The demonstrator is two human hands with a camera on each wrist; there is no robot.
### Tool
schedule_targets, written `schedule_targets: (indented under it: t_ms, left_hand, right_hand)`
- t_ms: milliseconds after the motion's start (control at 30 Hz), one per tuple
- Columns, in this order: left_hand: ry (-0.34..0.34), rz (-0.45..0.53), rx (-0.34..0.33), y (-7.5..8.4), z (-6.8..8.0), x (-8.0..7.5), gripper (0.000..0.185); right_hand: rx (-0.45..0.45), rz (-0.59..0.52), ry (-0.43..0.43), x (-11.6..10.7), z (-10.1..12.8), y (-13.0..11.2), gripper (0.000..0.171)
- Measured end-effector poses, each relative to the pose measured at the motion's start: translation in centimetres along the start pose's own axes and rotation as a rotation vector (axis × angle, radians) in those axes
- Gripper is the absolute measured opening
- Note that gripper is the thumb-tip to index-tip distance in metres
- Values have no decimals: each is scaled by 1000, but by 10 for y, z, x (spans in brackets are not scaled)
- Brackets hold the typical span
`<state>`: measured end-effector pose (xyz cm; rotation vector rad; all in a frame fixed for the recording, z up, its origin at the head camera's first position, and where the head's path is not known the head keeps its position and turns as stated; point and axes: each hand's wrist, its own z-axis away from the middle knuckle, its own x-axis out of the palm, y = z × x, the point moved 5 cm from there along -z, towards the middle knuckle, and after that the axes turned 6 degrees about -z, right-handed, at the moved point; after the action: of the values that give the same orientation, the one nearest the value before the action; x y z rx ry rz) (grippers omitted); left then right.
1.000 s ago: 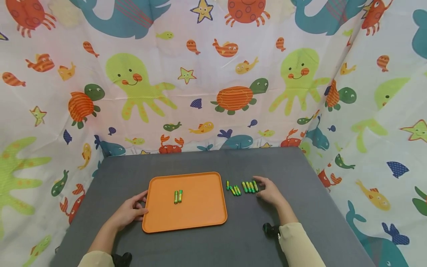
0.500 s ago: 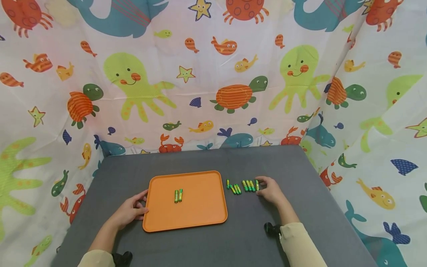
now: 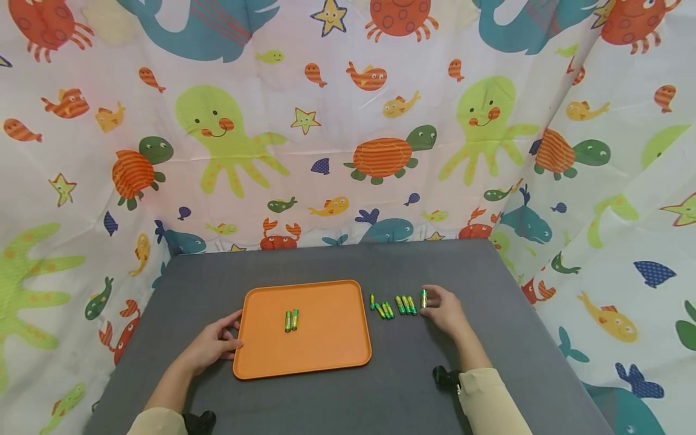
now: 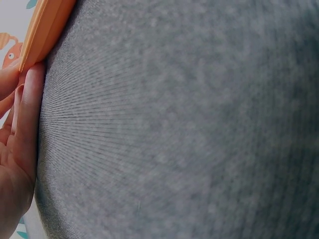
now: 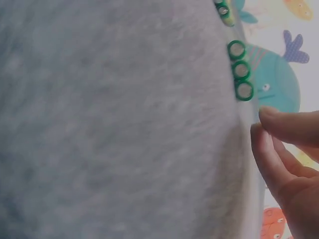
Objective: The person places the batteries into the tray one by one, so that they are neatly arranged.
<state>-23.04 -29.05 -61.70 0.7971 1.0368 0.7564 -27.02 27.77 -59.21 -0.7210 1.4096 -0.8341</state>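
My right hand pinches a green and yellow battery by its two ends, between thumb and fingers. In the right wrist view the thumb and fingertips nearly meet, and the battery there is hidden behind them. Just left of that hand lies a row of three batteries, their round ends showing in the right wrist view. My left hand holds the left edge of an orange tray; in the left wrist view the tray's edge sits between its thumb and fingers. Two batteries lie side by side in the tray.
Between the tray and the row, several smaller batteries lie close together on the grey table. A fabric curtain printed with sea animals hangs behind the table and along both sides.
My right hand has drawn the pinched battery slightly to the right, away from the row, opening a gap beside it. My left hand and the tray have stayed in place.
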Motion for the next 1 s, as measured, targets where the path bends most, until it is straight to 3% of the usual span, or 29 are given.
schedule_targets:
  t_ms: [667, 1000]
  left_hand:
    - [-16, 17, -3, 4, -2, -2, 81]
    - [-13, 23, -9, 4, 0, -4, 83]
  right_hand:
    - [-83, -77, 3, -2, 9, -79, 59]
    - [-98, -127, -61, 25, 10, -116, 59]
